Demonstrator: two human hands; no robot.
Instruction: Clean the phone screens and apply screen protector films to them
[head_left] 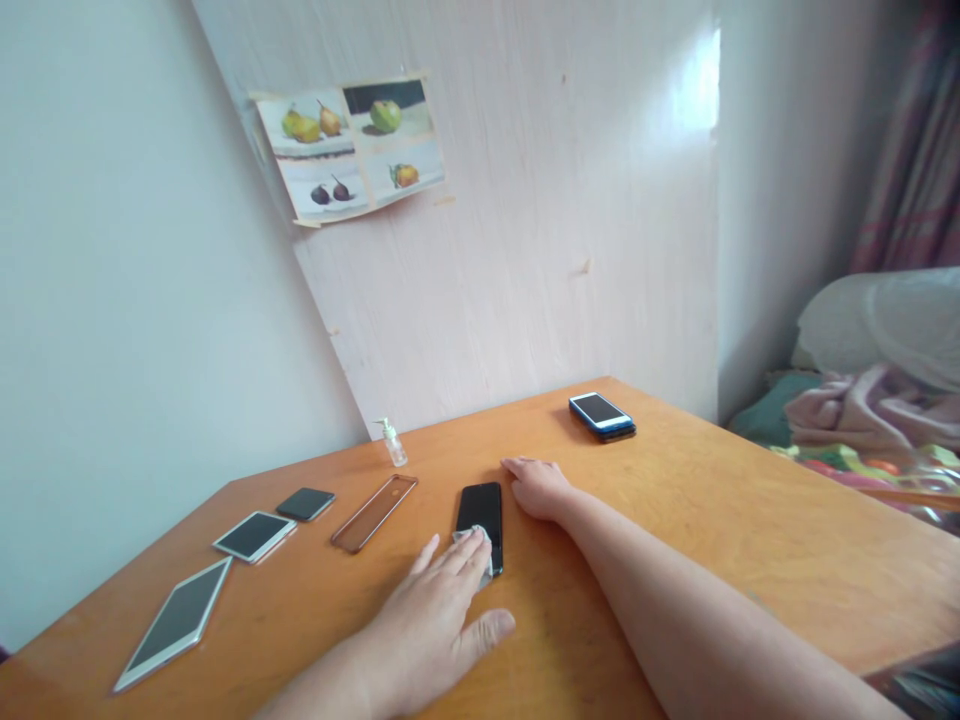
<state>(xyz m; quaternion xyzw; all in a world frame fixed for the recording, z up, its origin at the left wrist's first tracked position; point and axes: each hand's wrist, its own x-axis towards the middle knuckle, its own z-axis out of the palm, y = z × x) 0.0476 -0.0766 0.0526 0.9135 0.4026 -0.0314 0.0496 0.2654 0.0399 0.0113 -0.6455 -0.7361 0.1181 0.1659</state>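
Note:
A black smartphone [484,503] lies face up near the middle of the wooden table. My left hand [442,590] holds a crumpled white tissue [486,572] under its fingertips, pressed against the lower part of the phone's screen. The thumb is spread away to the right. Just right of the phone, my right hand [538,488] rests on the tabletop with its index finger stretched out and nothing visible in it. Its other fingers are partly hidden. A clear phone case with a brownish rim [349,549] lies left of the phone.
A small clear pump bottle [395,449] stands near the back edge. Along the left lie a dark phone [306,504], a small white tablet [255,537] and a larger white tablet [176,617]. Stacked phones [602,414] sit at the back right of the table [720,510].

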